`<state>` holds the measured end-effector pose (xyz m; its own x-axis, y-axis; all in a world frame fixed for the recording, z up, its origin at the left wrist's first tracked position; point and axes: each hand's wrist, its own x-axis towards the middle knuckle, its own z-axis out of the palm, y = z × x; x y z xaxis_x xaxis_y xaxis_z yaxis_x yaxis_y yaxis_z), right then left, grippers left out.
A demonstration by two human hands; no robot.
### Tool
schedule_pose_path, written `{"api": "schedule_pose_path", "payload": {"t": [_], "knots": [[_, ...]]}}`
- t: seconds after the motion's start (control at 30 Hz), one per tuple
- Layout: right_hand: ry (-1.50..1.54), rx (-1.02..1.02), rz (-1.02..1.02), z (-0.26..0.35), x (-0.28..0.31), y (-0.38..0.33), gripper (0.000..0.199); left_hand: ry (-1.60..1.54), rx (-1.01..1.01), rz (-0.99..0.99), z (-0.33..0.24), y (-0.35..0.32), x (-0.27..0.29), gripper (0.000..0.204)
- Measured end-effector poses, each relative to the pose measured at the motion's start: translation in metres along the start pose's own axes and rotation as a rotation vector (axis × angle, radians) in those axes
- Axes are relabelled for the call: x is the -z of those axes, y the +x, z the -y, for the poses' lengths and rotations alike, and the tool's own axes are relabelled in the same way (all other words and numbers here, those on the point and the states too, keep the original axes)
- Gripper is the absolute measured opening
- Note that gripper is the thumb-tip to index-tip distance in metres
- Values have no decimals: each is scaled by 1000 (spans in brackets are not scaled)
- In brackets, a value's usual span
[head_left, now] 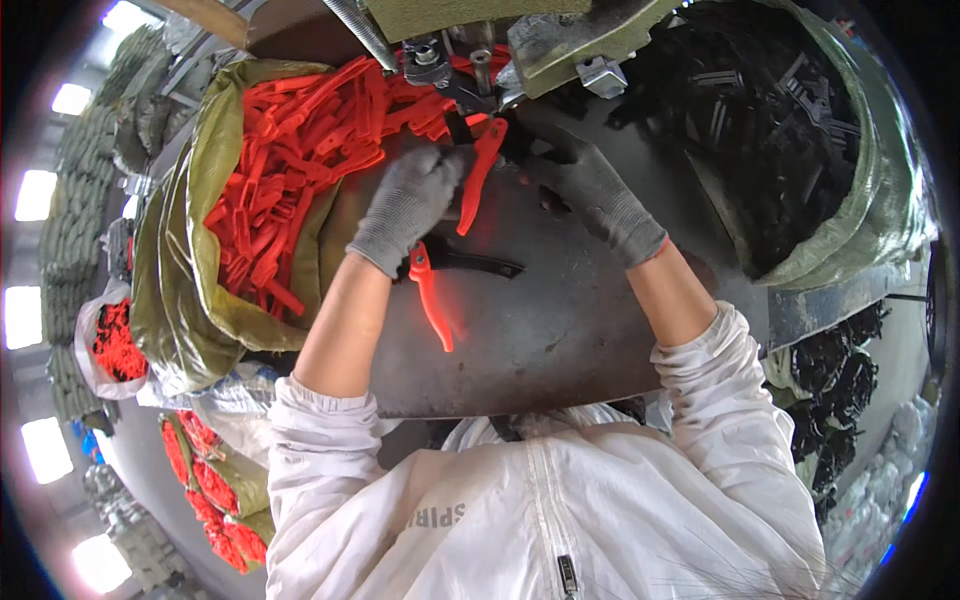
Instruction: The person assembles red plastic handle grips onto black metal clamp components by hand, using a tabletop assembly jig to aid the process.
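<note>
My left hand (415, 195), in a grey knitted glove, is closed beside the machine's lower end. Its curled fingers are around a black strip (459, 127) whose end sticks up past them. A curved red handle (480, 180) slants just right of these fingers, its upper end under the machine. My right hand (590, 190), gloved too, reaches in from the right; its dark fingertips blend into the black background, so their grip is unclear. Nearer me on the table, another red handle (430, 300) lies against a black blade-like piece (478, 263).
Over the far table edge hangs a metal machine (555, 45). On the left, a green woven sack (215, 165) bulges with red handles (290, 150). At the right stands a sack (865, 200) of black parts (760, 130). More filled bags (215, 490) sit below the table (560, 310).
</note>
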<state>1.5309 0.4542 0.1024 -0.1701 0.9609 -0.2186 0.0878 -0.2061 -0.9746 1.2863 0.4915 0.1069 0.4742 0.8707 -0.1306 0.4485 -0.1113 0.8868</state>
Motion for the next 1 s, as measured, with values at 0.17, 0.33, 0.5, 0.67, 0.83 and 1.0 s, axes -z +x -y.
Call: {"api": "schedule_pose_path", "payload": {"t": [0.17,0.33,0.5,0.67,0.83,1.0], "knots": [[-34,-39,3,3,-14,1,57,1102,242,-473,96,-10,90,20],[-37,8,-25,0,-5,-5,52,1052,194,-419,82,-19,81,36],[41,64,0,27,-8,-16,52,924,140,-357,85,-34,84,39],[-18,-86,30,37,-13,-31,57,808,-71,-464,75,-34,74,39],[-50,-103,11,33,-11,-30,56,671,-271,-635,38,-44,54,39],[-76,-4,1,9,-3,-16,56,271,-225,-608,18,-50,33,36]]}}
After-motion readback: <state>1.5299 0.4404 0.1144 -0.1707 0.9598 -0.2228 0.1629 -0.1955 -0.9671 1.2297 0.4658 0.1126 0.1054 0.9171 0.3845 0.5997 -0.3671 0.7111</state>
